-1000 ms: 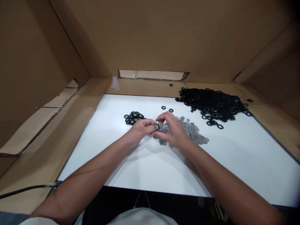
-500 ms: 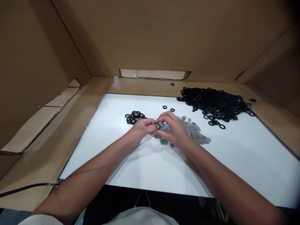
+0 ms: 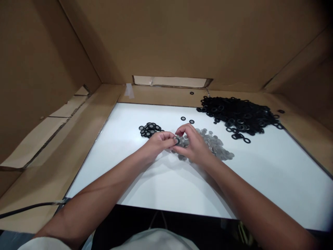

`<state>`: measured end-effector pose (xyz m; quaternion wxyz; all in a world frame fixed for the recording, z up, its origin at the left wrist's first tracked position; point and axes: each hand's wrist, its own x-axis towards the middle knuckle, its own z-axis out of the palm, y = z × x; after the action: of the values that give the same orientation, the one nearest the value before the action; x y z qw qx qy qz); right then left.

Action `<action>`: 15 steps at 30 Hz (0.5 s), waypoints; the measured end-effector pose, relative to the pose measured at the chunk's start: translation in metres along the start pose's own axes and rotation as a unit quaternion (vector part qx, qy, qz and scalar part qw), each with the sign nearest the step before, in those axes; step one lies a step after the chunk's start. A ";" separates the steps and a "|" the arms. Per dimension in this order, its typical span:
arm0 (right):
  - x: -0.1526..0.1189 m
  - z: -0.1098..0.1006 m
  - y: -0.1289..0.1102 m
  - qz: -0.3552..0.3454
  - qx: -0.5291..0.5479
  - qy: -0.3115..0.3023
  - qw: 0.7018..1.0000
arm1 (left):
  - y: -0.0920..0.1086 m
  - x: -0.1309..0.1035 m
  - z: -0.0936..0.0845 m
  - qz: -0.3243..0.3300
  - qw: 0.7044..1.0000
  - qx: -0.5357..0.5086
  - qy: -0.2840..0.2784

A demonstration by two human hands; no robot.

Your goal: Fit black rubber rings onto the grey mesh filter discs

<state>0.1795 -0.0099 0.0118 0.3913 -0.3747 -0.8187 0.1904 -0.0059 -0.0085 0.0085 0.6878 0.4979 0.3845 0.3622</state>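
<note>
Between the thumb and fingers of my left hand (image 3: pixel 161 141) is a black ring (image 3: pixel 177 141). My right hand (image 3: pixel 191 142) is beside it, thumb and index finger apart, the thumb close to the ring. Under and right of my right hand lies a loose pile of grey translucent discs (image 3: pixel 217 147). Left of my left hand sits a small heap of black rings with grey discs in them (image 3: pixel 149 130). Two more such filled rings (image 3: pixel 183 118) lie above my hands. At the back right is a big pile of black rings (image 3: pixel 239 113).
A white board (image 3: pixel 125 118) covers the work surface, with cardboard walls (image 3: pixel 166 38) on the left, back and right. One black ring (image 3: pixel 191 93) lies near the back slot, another (image 3: pixel 281 111) at the far right. A black cable (image 3: pixel 31 209) runs in from the left.
The index finger of my right hand has drawn back from the fingers of my left hand, so the gap between them is wider. The ring stays in my left hand.
</note>
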 end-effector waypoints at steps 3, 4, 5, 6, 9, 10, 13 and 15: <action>0.000 0.000 0.000 -0.006 -0.001 -0.012 1.000 | 0.000 0.000 0.000 0.002 1.000 -0.001 0.005; 0.001 0.000 0.000 -0.003 -0.004 -0.009 1.000 | 0.000 0.000 0.000 0.002 1.000 -0.001 0.005; 0.001 0.000 -0.001 0.002 -0.008 -0.004 1.000 | -0.001 0.001 0.000 0.001 1.000 -0.001 0.004; 0.001 0.001 -0.001 0.006 -0.011 0.003 1.000 | -0.001 0.001 0.000 0.000 1.000 -0.001 0.004; 0.001 0.001 -0.002 0.008 -0.007 0.010 1.000 | -0.003 0.002 -0.001 -0.002 1.000 0.002 0.005; 0.001 0.001 -0.002 0.003 -0.002 0.004 1.000 | -0.003 0.002 -0.001 0.000 1.000 0.003 0.004; 0.001 0.001 -0.002 -0.003 -0.001 -0.005 1.000 | -0.002 0.002 0.000 0.004 1.000 -0.003 0.004; 0.001 0.002 -0.001 0.003 -0.008 0.002 1.000 | -0.002 0.002 0.000 0.000 1.000 -0.004 0.006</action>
<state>0.1773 -0.0098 0.0120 0.3897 -0.3807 -0.8181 0.1844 -0.0051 -0.0075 0.0064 0.6873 0.4936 0.3867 0.3666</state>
